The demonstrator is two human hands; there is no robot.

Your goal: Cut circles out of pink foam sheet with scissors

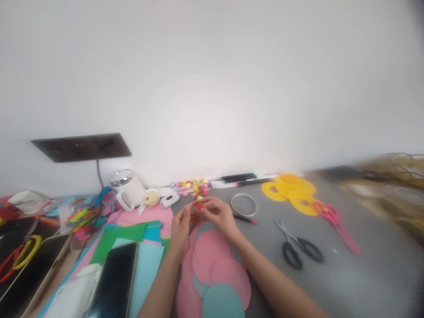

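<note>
My left hand (181, 224) and my right hand (219, 215) meet near the middle of the table, fingertips pinched together around a small red piece (199, 206). It looks like folded paper, but it is too blurred to be sure. Just beyond my fingers lies a scatter of small colourful pieces (196, 184) in yellow, pink, red and purple. Below my hands, between the forearms, pink paper circles (212, 249) and blue-green paper circles (223, 302) overlap in a pile. A silver ring (244, 204) and a dark pen (244, 218) are to the right of my right hand.
Black-handled scissors (298, 247), pink scissors (336, 225) and yellow paper rings (291, 192) lie at right. Markers (238, 177) rest along the wall. At left are a white mug (132, 194), coloured sheets (149, 260), a phone (115, 280) and a tray (36, 274).
</note>
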